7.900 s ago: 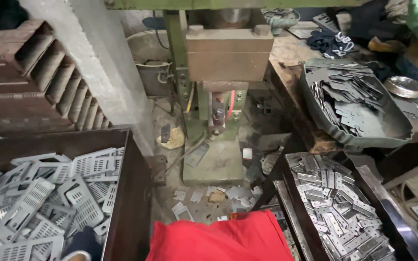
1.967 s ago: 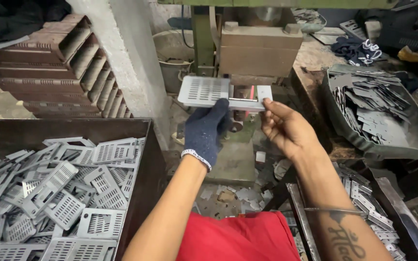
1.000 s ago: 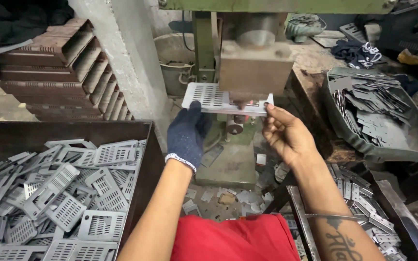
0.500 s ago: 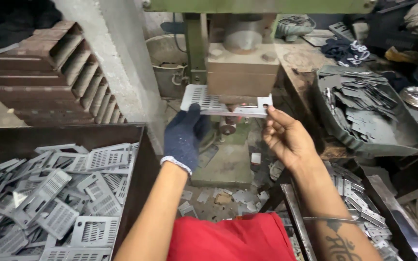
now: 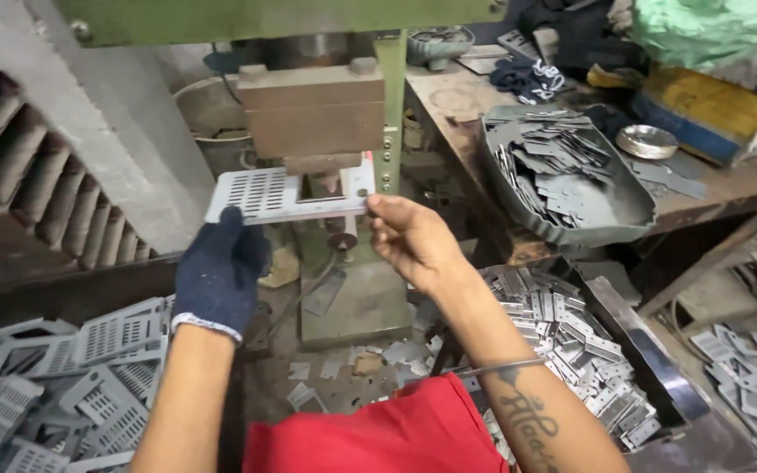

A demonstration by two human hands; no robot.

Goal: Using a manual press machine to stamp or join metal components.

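A flat grey slotted metal plate (image 5: pixel 286 194) sat level under the press block (image 5: pixel 313 109), the gloved left hand (image 5: pixel 219 271) closed on its near-left edge and the bare right hand (image 5: pixel 413 241) pinching its right corner. Below lay a scrap-strewn floor (image 5: pixel 343 368) and a bin of similar plates (image 5: pixel 54 385).

The brown press block (image 5: pixel 312 109) covers the middle of the perforated metal plate (image 5: pixel 260 193), so the zone beneath it cannot be seen. The left hand (image 5: pixel 219 271), in a dark glove, hides its grip under the plate's left end. The bin of grey stamped parts (image 5: pixel 45 385) is cut off by the left and bottom edges.
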